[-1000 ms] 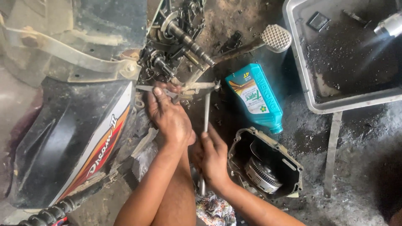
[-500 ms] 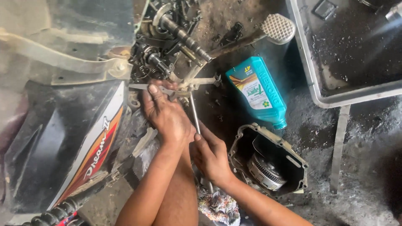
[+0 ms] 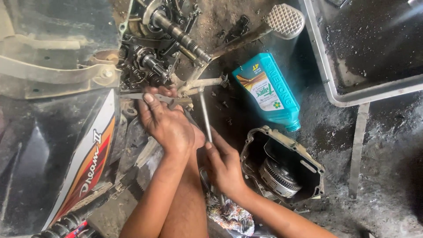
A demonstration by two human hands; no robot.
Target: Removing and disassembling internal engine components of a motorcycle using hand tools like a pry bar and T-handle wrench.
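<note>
The left hand (image 3: 166,125) reaches forward with the forearm almost straight, palm down, and its fingers are closed over a flat grey metal wrench (image 3: 155,96) that lies across, just below the open engine (image 3: 165,48) of the motorcycle. The right hand (image 3: 223,165) sits lower and closer to the body, wrist bent, with its fingers wrapped around the lower part of a long thin metal rod (image 3: 204,117). This rod is a slim shiny shaft that stands nearly upright in the view, and its top end meets a small crossbar with a spring, just under the engine shafts. The two hands are near each other, and the left wrist touches the right thumb side. The engine shows bare gears and a ribbed steel shaft, all dark with oil and dirt. To the right of the rod a teal plastic oil bottle (image 3: 268,90) lies on its side on the dirty ground. Below it sits the removed engine cover (image 3: 308,169), a grey cast metal piece with a round ridged clutch (image 3: 280,176) inside. A metal tray (image 3: 330,90) with black residue is at the upper right, and a foot pedal (image 3: 285,20) with a dotted rubber pad lies near the top.
</note>
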